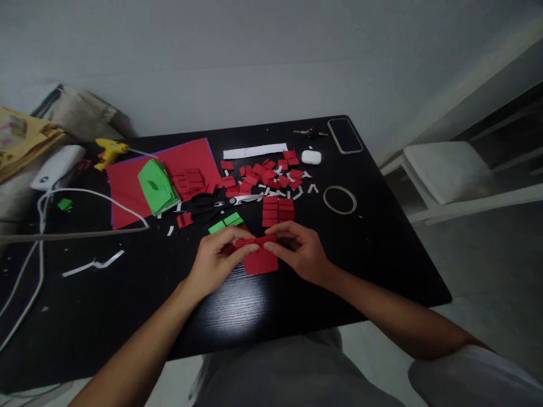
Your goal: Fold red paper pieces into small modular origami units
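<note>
Between my two hands is a piece of red paper (260,262), its upper edge folded or layered. My left hand (216,257) pinches its left side with thumb and fingers. On the right side, my right hand (302,252) grips the same edge, thumb in front. Just beyond my fingers lie a green folded paper piece (226,223) and a block of red folded strips (278,211). Black-handled scissors (212,200) rest behind my left hand. Past them, many small red paper pieces (263,175) are scattered with white paper offcuts.
A yellow glue gun (111,152), red sheets (193,152) and a stack of green paper (156,189) sit at the left. White cables (41,249) cross the table's left side. Farther right are a phone (345,135), a white earbud case (311,157) and a ring (326,204).
</note>
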`<state>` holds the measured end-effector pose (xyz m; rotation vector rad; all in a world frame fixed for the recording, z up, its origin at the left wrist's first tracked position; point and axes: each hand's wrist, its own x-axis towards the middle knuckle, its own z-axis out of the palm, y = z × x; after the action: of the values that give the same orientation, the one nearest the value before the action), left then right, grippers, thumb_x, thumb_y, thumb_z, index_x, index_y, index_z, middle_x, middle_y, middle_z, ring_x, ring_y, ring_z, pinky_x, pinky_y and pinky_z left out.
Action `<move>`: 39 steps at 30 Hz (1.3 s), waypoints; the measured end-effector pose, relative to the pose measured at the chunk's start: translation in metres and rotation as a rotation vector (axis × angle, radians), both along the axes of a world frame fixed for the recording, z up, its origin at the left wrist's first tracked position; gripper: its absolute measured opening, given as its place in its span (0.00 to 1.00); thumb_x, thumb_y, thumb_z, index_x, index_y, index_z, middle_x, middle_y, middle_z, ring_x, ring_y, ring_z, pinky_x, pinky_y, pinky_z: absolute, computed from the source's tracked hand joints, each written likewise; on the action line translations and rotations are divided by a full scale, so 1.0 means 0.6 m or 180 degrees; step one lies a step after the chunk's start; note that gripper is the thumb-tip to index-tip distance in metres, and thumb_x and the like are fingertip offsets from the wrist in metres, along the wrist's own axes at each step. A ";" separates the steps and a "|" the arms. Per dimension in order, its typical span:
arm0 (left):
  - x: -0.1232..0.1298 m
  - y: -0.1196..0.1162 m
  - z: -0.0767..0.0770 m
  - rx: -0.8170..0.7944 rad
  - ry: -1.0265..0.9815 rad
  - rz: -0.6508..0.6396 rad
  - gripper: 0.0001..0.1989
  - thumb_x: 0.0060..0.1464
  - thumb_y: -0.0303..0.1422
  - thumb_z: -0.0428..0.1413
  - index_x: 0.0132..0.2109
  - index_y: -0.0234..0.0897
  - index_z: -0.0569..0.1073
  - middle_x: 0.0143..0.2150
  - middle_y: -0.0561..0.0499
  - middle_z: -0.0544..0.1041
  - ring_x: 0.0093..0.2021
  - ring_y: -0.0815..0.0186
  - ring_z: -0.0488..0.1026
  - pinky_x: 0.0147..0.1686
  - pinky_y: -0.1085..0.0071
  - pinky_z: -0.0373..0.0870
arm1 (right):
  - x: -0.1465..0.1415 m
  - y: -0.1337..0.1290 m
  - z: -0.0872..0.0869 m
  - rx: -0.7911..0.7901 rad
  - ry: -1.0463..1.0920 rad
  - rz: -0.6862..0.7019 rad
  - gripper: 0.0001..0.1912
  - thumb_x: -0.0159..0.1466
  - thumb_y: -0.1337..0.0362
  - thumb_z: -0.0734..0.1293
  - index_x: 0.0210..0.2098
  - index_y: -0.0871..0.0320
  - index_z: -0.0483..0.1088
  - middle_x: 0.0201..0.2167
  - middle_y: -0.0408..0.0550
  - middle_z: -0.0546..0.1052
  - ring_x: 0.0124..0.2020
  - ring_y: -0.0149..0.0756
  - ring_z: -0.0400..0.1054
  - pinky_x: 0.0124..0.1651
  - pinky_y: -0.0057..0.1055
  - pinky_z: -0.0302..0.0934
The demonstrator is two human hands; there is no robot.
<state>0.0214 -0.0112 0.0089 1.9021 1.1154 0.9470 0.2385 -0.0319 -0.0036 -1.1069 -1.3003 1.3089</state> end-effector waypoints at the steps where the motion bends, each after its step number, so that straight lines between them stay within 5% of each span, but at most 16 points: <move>1: 0.001 -0.001 0.000 0.0020 -0.0015 0.0018 0.06 0.60 0.36 0.66 0.42 0.39 0.81 0.36 0.52 0.82 0.34 0.69 0.77 0.33 0.75 0.71 | 0.000 0.000 -0.001 -0.0009 0.0026 -0.0010 0.12 0.60 0.61 0.78 0.42 0.55 0.79 0.35 0.45 0.84 0.38 0.36 0.80 0.42 0.30 0.73; 25: 0.007 -0.009 0.003 0.0468 -0.0191 0.0115 0.08 0.57 0.28 0.68 0.45 0.40 0.83 0.40 0.52 0.85 0.38 0.69 0.80 0.38 0.76 0.75 | -0.002 0.001 0.000 -0.0031 0.0206 -0.0072 0.10 0.59 0.60 0.79 0.40 0.52 0.81 0.34 0.43 0.84 0.36 0.34 0.79 0.41 0.30 0.74; 39: 0.005 -0.008 -0.002 0.0190 -0.0378 0.0445 0.08 0.57 0.31 0.68 0.44 0.40 0.83 0.30 0.56 0.81 0.27 0.74 0.74 0.30 0.79 0.71 | 0.002 0.007 0.002 -0.0186 0.0283 -0.0249 0.11 0.57 0.60 0.80 0.39 0.52 0.80 0.34 0.43 0.84 0.36 0.35 0.79 0.40 0.31 0.74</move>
<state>0.0245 -0.0159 0.0078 1.8078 1.1728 1.1669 0.2395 -0.0280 -0.0026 -1.1162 -1.1489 1.3302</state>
